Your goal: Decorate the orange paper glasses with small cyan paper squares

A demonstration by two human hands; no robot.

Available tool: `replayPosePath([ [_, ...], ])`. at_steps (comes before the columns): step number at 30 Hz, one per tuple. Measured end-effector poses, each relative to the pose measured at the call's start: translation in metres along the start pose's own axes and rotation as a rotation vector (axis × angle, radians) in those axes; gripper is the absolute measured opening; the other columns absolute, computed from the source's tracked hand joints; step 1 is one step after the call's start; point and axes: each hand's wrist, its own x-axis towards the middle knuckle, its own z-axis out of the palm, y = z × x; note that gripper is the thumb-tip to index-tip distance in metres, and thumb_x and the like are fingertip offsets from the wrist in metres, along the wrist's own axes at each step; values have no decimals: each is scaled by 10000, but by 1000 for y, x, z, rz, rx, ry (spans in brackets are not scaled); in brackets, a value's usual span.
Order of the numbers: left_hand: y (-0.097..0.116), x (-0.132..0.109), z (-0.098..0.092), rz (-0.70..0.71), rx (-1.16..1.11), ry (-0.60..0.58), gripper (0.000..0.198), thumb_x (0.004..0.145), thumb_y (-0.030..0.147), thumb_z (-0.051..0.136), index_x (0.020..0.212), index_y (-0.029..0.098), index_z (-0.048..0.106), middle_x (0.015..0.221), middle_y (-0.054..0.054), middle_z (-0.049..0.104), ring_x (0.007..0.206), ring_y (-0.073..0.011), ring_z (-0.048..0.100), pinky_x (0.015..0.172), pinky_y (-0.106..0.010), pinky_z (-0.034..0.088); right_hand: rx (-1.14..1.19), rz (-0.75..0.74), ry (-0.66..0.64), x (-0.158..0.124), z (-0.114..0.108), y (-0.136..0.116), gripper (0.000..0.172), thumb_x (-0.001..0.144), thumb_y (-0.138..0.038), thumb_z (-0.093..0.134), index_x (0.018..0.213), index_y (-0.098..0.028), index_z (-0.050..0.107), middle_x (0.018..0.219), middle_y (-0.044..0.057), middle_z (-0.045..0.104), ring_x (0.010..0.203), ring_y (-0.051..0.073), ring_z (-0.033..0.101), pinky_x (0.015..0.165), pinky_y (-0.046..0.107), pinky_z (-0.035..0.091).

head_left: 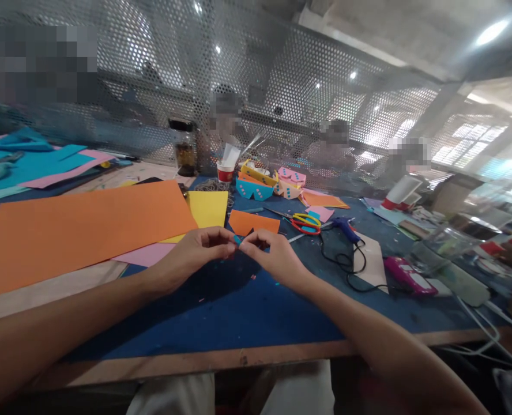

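Between the fingertips of my left hand (208,245) and my right hand (271,251) is a small blue paper piece (237,240). Both hands are closed in a pinch on it, above the blue table mat (221,317). Just beyond them lies an orange paper piece (256,222) with a dark notch at its lower edge. Scissors with yellow and red handles (307,223) rest behind my right hand. Left of my left hand spreads a large orange sheet (87,225), with a yellow sheet (210,207) and a pink sheet partly under it.
Paper glasses in blue (253,189), yellow and pink stand at the back beside a red-and-white cup (225,172) and a dark-lidded jar (185,150). To the right are a blue glue gun (346,229) with a black cord, a pink device (409,276) and a clear container (448,242).
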Motion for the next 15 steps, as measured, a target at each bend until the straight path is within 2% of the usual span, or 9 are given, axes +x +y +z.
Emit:
replayPosePath([
  [10,-2,1,-2,-7,-32,-22,199,806,398,794,803,208,740,719,7,666,721,-170,570,706,-284,443,-20,-35,-26,-4,1,-5,139,927,-302,670,878,-181,718,852,9,719,799,149,645,728,254,475],
  [15,-1,0,-1,25,68,-61,176,844,375,753,797,207,730,717,10,670,723,-170,583,711,-284,434,-47,-101,49,-5,-1,-5,160,922,-323,683,1011,-191,674,937,19,701,849,156,651,775,268,503],
])
